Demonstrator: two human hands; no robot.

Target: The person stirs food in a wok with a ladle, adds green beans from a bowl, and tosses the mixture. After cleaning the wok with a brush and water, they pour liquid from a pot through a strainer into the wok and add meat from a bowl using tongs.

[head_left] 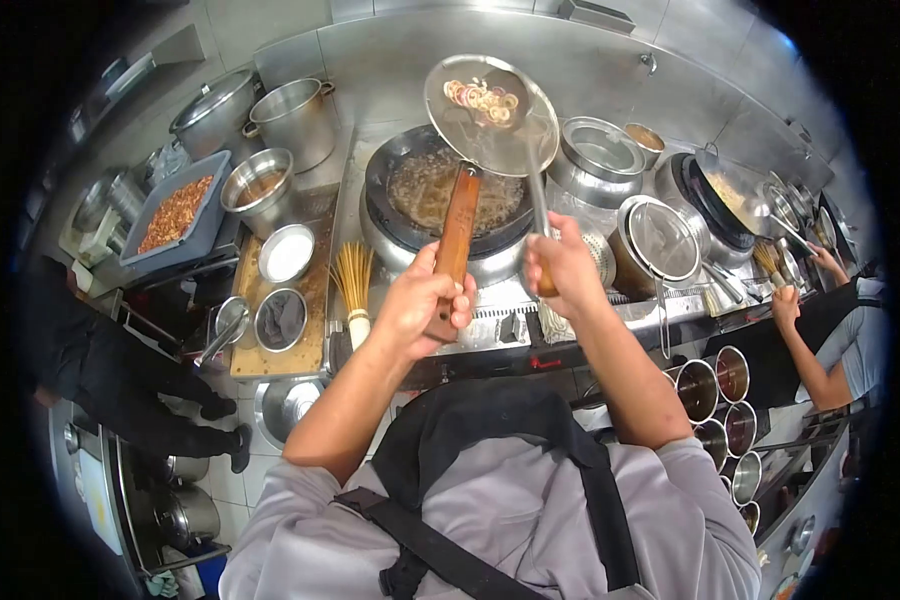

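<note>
My left hand [428, 305] is closed round the flat wooden handle of a large round strainer [448, 132]. Sliced rings [482, 100] that look like onion lie in the strainer, raised above a wok [378, 190] of bubbling brown liquid. In my right hand [567, 268] is the wooden grip of a long metal-shafted ladle [537, 195]; its upper end overlaps the right side of the strainer and is blurred. A bamboo wok brush [352, 275] stands near my left wrist.
Left of the wok are a grey tub [182, 215] of reddish-brown food, a steel bowl [260, 180] and a bowl of white powder [288, 254]. Right stand a lidded-looking steel pot [602, 150] and a mesh sieve [662, 243]. People stand at far left [100, 370] and right [840, 340].
</note>
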